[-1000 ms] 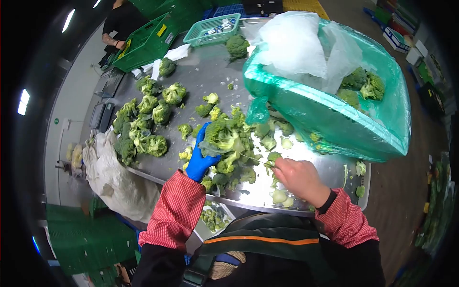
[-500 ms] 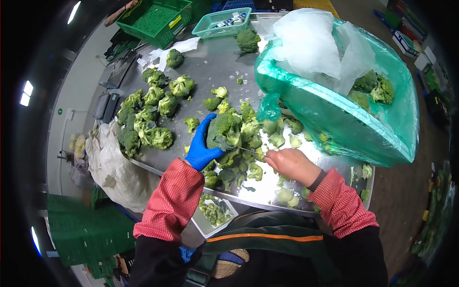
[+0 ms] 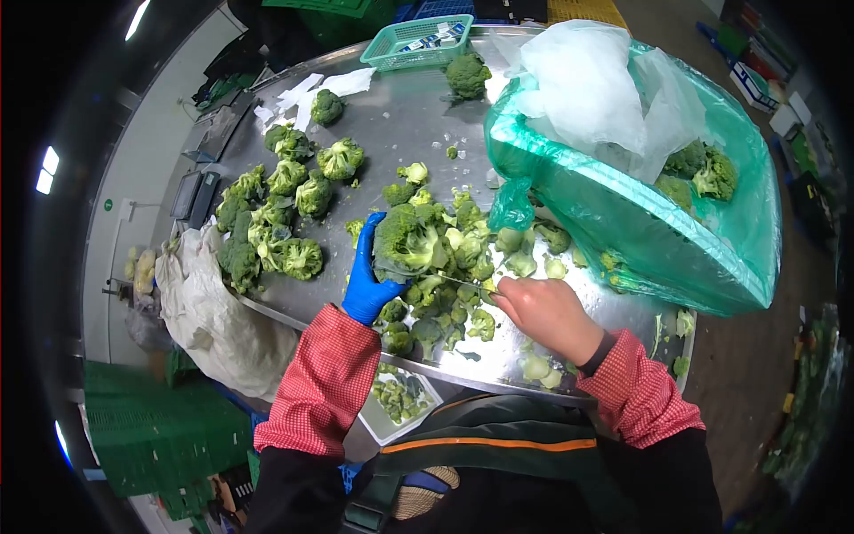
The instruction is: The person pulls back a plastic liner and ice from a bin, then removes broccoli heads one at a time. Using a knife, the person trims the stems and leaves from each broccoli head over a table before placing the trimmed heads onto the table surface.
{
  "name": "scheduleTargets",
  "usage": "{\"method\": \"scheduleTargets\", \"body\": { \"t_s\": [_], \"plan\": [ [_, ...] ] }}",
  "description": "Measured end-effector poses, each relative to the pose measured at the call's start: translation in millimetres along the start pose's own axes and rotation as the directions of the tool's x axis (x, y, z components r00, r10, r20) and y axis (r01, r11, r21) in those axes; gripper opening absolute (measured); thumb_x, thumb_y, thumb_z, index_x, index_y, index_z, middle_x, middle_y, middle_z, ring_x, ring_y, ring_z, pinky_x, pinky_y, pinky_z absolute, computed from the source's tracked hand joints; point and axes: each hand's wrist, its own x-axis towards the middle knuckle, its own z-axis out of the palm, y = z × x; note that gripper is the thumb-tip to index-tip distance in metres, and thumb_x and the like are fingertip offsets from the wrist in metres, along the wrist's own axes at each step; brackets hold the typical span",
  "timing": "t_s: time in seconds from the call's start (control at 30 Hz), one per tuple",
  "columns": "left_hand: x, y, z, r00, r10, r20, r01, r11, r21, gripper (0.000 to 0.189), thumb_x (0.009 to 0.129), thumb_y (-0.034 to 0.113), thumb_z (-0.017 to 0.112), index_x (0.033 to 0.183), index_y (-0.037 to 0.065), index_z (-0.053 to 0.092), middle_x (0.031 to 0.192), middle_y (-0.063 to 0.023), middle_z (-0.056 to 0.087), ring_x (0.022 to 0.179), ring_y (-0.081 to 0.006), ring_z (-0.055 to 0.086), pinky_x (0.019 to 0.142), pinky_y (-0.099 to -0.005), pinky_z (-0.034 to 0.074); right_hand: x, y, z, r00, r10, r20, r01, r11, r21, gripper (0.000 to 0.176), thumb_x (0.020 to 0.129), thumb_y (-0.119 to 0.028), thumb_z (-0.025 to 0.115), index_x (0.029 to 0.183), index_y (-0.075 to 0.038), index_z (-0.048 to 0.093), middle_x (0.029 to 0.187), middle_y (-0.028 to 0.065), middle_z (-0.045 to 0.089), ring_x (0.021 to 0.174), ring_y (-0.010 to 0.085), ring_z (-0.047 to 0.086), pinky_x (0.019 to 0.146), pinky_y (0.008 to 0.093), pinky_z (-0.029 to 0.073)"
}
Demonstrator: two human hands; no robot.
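My left hand (image 3: 368,283), in a blue glove, is closed round a large broccoli head (image 3: 402,242), its pale branching stem side turned to the right. In my bare right hand (image 3: 553,319) is a knife (image 3: 464,281) with a thin blade, its tip reaching the lower right of that head. Beneath and beside the blade lies a heap of cut broccoli florets (image 3: 454,316) on the metal table (image 3: 391,133). Whole broccoli heads (image 3: 285,205) are grouped left of my glove. Pale stem slices (image 3: 537,369) lie below my right hand.
A crate lined with green plastic (image 3: 623,209) stands at the right, holding broccoli and white film (image 3: 578,84). At the back sits a small green basket (image 3: 418,43). A white sack (image 3: 213,311) hangs by the left edge; a white tub of florets (image 3: 400,400) is below the table.
The broccoli head has turned in my left hand, showing more stem side. My right hand has dropped slightly with the knife. Another person's hand and most of a green crate have left the view.
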Motion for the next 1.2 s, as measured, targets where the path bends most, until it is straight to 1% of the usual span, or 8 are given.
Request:
{"method": "scheduleTargets", "body": {
  "t_s": [0.07, 0.2, 0.4, 0.43, 0.97, 1.07, 1.17, 1.2],
  "plan": [
    [0, -2, -1, 0.998, 0.061, 0.020, -0.062, 0.996, 0.060, 0.104, 0.065, 0.023, 0.084, 0.148, 0.008, 0.023, 0.143, -0.0128, 0.038, 0.133, -0.0269, 0.041, 0.111, -0.0406, 0.035, -1, 3, 4, 0.998, 0.009, 0.059, -0.008, 1.000, -0.014, 0.023, 0.092, -0.027, 0.056, 0.080, -0.007, 0.058, 0.064, 0.0117, 0.062, 0.060, 0.0321, 0.063, 0.052, 0.0437, 0.048],
    [5, -1, -10, 0.993, -0.036, -0.109, 0.004, 0.960, -0.280, 0.093, 0.071, 0.011, 0.080, 0.146, 0.008, 0.024, 0.141, -0.0134, 0.041, 0.128, -0.0256, 0.046, 0.106, -0.0377, 0.042, -30, 26, 33, 0.991, 0.063, 0.117, -0.059, 0.997, -0.042, 0.025, 0.092, -0.029, 0.056, 0.080, -0.007, 0.059, 0.065, 0.0122, 0.063, 0.060, 0.0322, 0.063, 0.053, 0.0433, 0.049],
    [6, -22, -11, 0.959, -0.158, -0.235, 0.127, 0.982, -0.143, 0.087, 0.072, 0.001, 0.077, 0.143, 0.006, 0.026, 0.139, -0.0134, 0.043, 0.127, -0.0237, 0.047, 0.104, -0.0365, 0.043, -25, 17, 3, 0.988, 0.142, 0.058, -0.139, 0.989, -0.051, 0.027, 0.093, -0.030, 0.054, 0.081, -0.006, 0.060, 0.066, 0.0127, 0.063, 0.061, 0.0328, 0.063, 0.055, 0.0435, 0.050],
    [9, -27, -17, 0.987, 0.021, -0.158, -0.010, 0.998, 0.067, 0.085, 0.075, 0.000, 0.075, 0.143, 0.006, 0.025, 0.138, -0.0129, 0.043, 0.127, -0.0240, 0.046, 0.106, -0.0380, 0.041, -26, 18, -1, 0.989, 0.131, 0.073, -0.128, 0.991, -0.049, 0.026, 0.093, -0.029, 0.055, 0.081, -0.006, 0.060, 0.066, 0.0128, 0.063, 0.061, 0.0327, 0.063, 0.055, 0.0435, 0.050],
    [-21, 23, 34, 0.997, 0.080, -0.005, -0.080, 0.997, 0.011, 0.102, 0.067, 0.009, 0.082, 0.146, 0.007, 0.017, 0.137, -0.0154, 0.043, 0.129, -0.0282, 0.045, 0.108, -0.0423, 0.038, 8, -5, -6, 0.995, 0.024, -0.094, -0.026, 0.999, -0.021, 0.017, 0.089, -0.023, 0.060, 0.086, -0.007, 0.054, 0.067, 0.0115, 0.063, 0.058, 0.0307, 0.064, 0.050, 0.0406, 0.050],
    [-25, 31, 37, 0.996, 0.090, 0.017, -0.090, 0.996, 0.007, 0.089, 0.075, 0.015, 0.078, 0.145, 0.006, 0.024, 0.138, -0.0174, 0.044, 0.129, -0.0282, 0.045, 0.108, -0.0418, 0.038, 6, 8, 7, 0.995, 0.014, -0.102, -0.014, 1.000, -0.003, 0.016, 0.090, -0.022, 0.058, 0.088, -0.007, 0.054, 0.067, 0.0125, 0.063, 0.059, 0.0307, 0.064, 0.050, 0.0407, 0.050],
    [-37, -96, -41, 0.998, -0.035, 0.053, 0.051, 0.939, -0.340, 0.092, 0.084, 0.069, 0.052, 0.148, 0.008, 0.026, 0.145, -0.0130, 0.039, 0.128, -0.0274, 0.046, 0.110, -0.0451, 0.035, -9, 45, 32, 0.988, 0.135, -0.067, -0.137, 0.990, -0.016, 0.016, 0.092, -0.023, 0.056, 0.091, -0.007, 0.054, 0.068, 0.0144, 0.063, 0.061, 0.0320, 0.064, 0.052, 0.0418, 0.050],
    [-34, -83, -37, 0.997, -0.083, -0.002, 0.076, 0.929, -0.363, 0.089, 0.084, 0.066, 0.053, 0.147, 0.008, 0.027, 0.144, -0.0129, 0.040, 0.127, -0.0270, 0.047, 0.109, -0.0445, 0.036, -13, 54, 36, 0.978, 0.202, -0.058, -0.204, 0.978, -0.029, 0.017, 0.093, -0.024, 0.055, 0.091, -0.007, 0.054, 0.068, 0.0151, 0.063, 0.062, 0.0327, 0.064, 0.053, 0.0424, 0.051]
  ]
}}
